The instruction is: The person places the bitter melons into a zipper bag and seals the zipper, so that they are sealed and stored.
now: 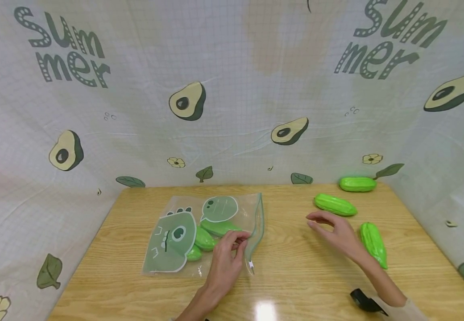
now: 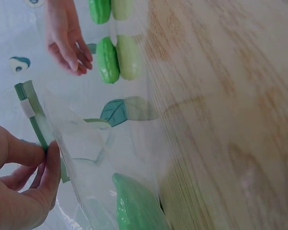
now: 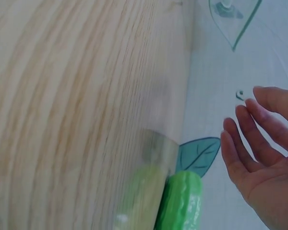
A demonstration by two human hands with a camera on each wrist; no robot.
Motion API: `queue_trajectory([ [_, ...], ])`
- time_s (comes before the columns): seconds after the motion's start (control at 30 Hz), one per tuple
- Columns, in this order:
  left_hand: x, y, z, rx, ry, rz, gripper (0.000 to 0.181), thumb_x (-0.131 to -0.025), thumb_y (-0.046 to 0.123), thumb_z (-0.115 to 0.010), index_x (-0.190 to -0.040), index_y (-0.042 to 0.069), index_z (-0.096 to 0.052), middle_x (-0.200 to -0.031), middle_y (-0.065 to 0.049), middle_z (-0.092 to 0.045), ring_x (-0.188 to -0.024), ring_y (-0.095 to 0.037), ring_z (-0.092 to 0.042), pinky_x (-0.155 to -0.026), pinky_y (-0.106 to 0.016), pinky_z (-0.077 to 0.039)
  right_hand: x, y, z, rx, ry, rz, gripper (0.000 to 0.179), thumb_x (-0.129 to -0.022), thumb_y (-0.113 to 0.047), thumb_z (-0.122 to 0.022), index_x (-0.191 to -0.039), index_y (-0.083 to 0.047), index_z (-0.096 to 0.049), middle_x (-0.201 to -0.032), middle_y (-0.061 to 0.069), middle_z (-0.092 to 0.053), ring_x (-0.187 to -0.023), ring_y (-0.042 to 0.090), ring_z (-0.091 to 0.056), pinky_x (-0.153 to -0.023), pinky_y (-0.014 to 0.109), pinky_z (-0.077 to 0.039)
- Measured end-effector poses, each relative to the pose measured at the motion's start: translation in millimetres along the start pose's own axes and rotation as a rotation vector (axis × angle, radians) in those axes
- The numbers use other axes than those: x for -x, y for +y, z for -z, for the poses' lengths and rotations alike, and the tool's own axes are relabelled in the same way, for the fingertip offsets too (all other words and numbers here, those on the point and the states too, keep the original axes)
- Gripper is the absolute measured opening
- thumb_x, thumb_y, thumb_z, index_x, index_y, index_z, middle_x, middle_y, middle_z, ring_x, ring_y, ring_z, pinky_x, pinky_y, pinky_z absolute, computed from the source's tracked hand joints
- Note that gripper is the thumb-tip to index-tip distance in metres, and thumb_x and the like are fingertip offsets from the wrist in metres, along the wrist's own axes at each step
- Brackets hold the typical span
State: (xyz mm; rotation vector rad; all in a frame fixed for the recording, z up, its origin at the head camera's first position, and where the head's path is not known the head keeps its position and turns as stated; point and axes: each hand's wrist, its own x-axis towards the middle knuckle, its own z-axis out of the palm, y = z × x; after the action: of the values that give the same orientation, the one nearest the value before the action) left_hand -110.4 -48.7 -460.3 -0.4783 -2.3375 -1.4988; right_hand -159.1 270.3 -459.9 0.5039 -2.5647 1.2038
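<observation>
Bench (image 1: 292, 285): light wood-grain top. On its left half lies a clear bag (image 1: 178, 243) with green print. On the right, well apart from the bag, lie three separate ribbed green vegetables (image 1: 335, 204).

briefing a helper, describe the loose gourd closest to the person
On the wooden table, look right, past the right hand. The nearest loose green gourd lies beside that forearm. Unlike the middle gourd and rearmost gourd, both more crosswise, it runs roughly front to back.
</observation>
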Motion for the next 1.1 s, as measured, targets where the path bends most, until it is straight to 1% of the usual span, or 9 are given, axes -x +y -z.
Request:
queue_trajectory([
  [0.37,0.1,0.1,0.2,0.005,0.001,-0.003,0.019,-0.094,-0.009,-0.067,-0.106,0.004,-0.072,-0.098,-0.004,-0.069,-0.089,-0.017,-0.066,-0.079,-0.027,-0.061,9.8,5,12,0.038,0.022,-0.022,0.020,-0.097,-0.012,-0.072,-0.116,-0.004,-0.073,-0.110,0.009,-0.074,-0.102,0.003,-0.065,-0.090,0.006,-0.047],
  [0.63,0.5,0.1,0.5,0.004,-0.001,-0.001,0.018,-0.094,-0.009,-0.066,-0.106,0.003,-0.072,-0.098,-0.004,-0.069,-0.089,-0.017,-0.066,-0.079,-0.028,-0.061,16.8,9,19,0.071,0.050,-0.039,0.019,-0.097,-0.012,-0.073,-0.115,-0.006,-0.074,-0.110,0.007,-0.075,-0.101,-0.001,-0.064,-0.089,0.005,-0.047],
  [0.87,0.4,0.3,0.3,0.005,-0.003,-0.013,0.018,-0.094,-0.009,-0.066,-0.106,0.003,-0.071,-0.099,-0.007,-0.069,-0.089,-0.018,-0.066,-0.078,-0.028,-0.061,23.9,10,25,0.082,0.082,-0.021,0.021,-0.095,-0.009,-0.074,-0.115,-0.004,-0.073,-0.109,0.008,-0.074,-0.100,-0.007,-0.061,-0.089,0.004,-0.046],
  [1.1,0.6,0.1,0.0,0.006,-0.001,-0.012,0.018,-0.094,-0.009,-0.066,-0.106,0.003,-0.071,-0.098,-0.005,-0.069,-0.089,-0.018,-0.067,-0.078,-0.027,-0.061,30.5,11,33,0.139,0.091,-0.057,0.022,-0.097,-0.016,-0.073,-0.117,-0.006,-0.073,-0.111,0.006,-0.074,-0.099,-0.012,-0.058,-0.089,0.002,-0.042],
])
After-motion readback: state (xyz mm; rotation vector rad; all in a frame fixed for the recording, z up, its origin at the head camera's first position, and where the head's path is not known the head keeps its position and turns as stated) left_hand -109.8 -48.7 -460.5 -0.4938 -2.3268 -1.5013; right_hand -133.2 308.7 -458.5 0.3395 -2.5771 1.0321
